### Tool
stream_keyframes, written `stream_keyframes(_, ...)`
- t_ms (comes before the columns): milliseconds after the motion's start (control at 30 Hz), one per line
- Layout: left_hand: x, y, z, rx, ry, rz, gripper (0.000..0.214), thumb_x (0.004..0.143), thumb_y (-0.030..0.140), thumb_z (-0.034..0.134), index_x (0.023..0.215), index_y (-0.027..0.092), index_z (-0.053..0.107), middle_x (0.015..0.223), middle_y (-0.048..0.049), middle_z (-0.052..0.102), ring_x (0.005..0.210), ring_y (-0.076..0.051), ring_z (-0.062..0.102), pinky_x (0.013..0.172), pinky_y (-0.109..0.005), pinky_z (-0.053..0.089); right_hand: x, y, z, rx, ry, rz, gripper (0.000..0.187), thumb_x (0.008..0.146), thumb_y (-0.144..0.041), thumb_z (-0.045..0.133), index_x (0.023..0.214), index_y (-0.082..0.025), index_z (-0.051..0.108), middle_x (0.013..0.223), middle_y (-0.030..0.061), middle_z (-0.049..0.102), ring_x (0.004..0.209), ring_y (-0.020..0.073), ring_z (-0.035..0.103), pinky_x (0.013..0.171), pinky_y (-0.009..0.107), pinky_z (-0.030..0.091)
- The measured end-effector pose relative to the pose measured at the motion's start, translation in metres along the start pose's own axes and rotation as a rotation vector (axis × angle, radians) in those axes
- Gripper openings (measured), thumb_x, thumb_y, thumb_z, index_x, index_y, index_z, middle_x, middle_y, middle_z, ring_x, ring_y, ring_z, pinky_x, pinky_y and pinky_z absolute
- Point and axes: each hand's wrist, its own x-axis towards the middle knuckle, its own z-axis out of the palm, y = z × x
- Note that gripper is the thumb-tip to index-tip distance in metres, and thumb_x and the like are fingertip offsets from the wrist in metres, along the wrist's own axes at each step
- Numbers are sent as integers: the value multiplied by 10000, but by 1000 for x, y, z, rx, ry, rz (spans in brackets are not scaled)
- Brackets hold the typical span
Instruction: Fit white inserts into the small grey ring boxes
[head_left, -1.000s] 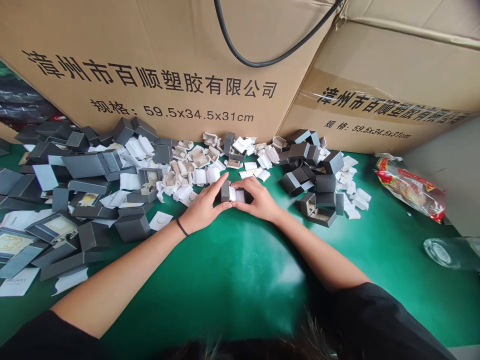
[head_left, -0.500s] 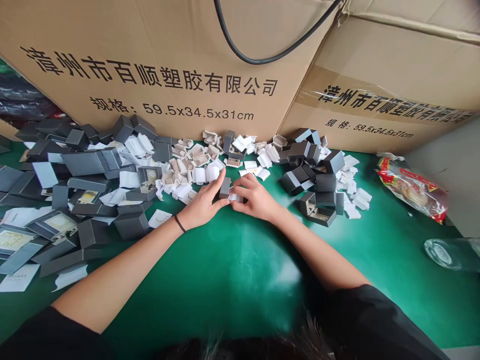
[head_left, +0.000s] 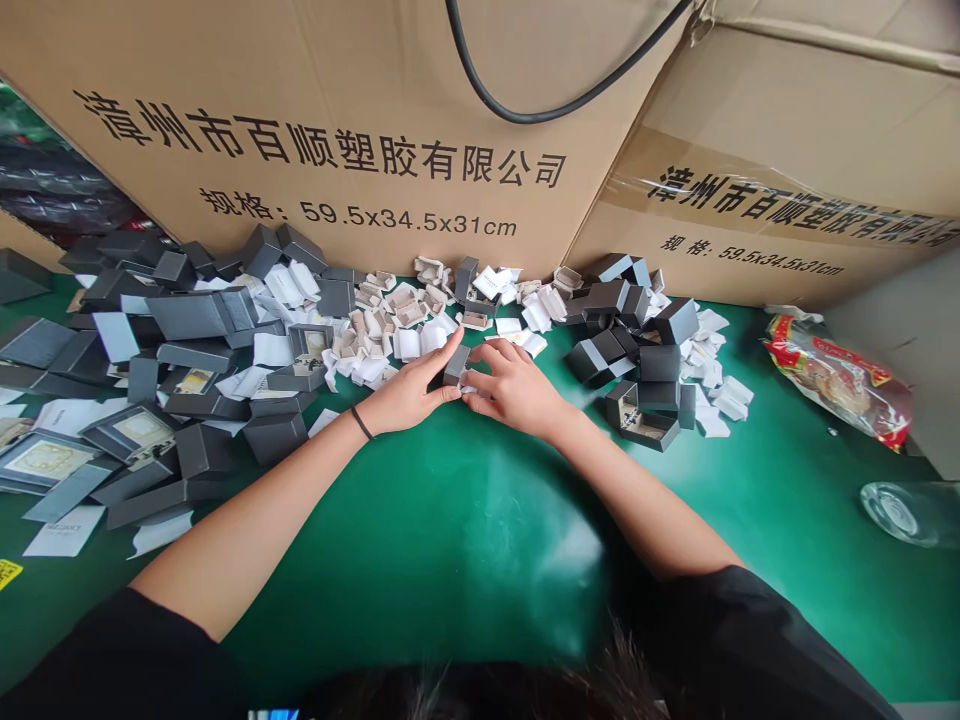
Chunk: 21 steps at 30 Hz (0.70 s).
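Between my two hands sits a small dark grey jewelry box (head_left: 456, 366), partly covered by fingers. My left hand (head_left: 412, 395) grips its left side, the thumb and a finger closed around it. On the other side, my right hand (head_left: 511, 388) has its fingers bent against the box; a sliver of white shows under the fingertips. Just beyond lie beige box inserts (head_left: 409, 305) and folded white papers (head_left: 421, 340). An open dark box (head_left: 475, 312) with a beige insert stands behind my hands.
Dark jewelry boxes (head_left: 191, 315) with white cards are heaped at left. Another pile of dark boxes (head_left: 660, 362) lies at right. Cardboard cartons (head_left: 360, 90) stand along the back, with a black cable (head_left: 517, 115) hanging in front. A food packet (head_left: 840, 380) and a glass (head_left: 904, 512) are far right.
My right fingers have closed in over the small box, hiding more of its near side. The whole view has shifted slightly, so the surroundings sit a little further right.
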Motion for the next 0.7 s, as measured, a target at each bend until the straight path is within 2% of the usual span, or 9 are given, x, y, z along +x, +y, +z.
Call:
stream_keyframes(167,0,-6,-4,1,0,3,754,876,463,443,1488,220,75,1520,-50,251,1376,-244,290,1079,-326,320,0,-6,8,-92,8,-74,260,945,-266,368,910,-175,609,937,90,577,991,229,464,838,375,376)
stream_keyframes(300,-1,-8,-7,-20,5,-16,739,860,479,457,1480,221,149,1448,-56,405,1280,-259,441,1005,-325,401,0,-6,11,-89,-1,-95,263,951,-278,349,948,-185,595,923,77,573,932,220,457,806,368,367)
stream_keyframes(400,-1,-9,-8,-25,-3,-30,712,858,477,449,1473,227,192,1293,-61,568,1113,-252,566,898,-319,472,1,-3,13,16,0,-56,216,929,-291,399,980,-198,588,935,73,545,891,215,426,779,350,374)
stream_keyframes(467,-1,-8,-9,-18,-18,-31,698,862,466,443,1473,232,199,1071,-54,667,917,-220,623,809,-304,499,2,-3,16,87,-3,-25,194,913,-287,430,978,-197,588,952,74,527,870,209,407,781,344,379)
stream_keyframes(500,-1,-8,-9,-13,-27,-33,695,865,461,440,1474,234,194,927,-40,680,801,-203,625,757,-298,504,3,-3,17,110,-9,-16,185,908,-281,437,965,-196,591,953,74,520,866,207,401,788,345,380)
stream_keyframes(567,-1,-8,-10,-2,-43,-41,697,865,456,438,1477,240,184,676,3,605,601,-175,566,663,-291,494,4,-4,20,131,-19,1,176,903,-266,440,915,-195,600,931,73,515,863,207,392,798,350,380)
stream_keyframes(633,-1,-8,-10,5,-54,-53,701,859,463,436,1476,242,190,568,31,500,504,-161,491,611,-289,478,5,-7,22,137,-14,23,185,902,-259,437,872,-195,608,907,71,519,858,209,386,793,354,380)
stream_keyframes(700,-1,-7,-10,3,-56,-60,698,854,470,430,1472,233,209,557,34,465,502,-158,469,612,-289,477,4,-9,23,142,11,51,195,903,-264,434,880,-196,615,904,72,534,855,212,385,778,358,382)
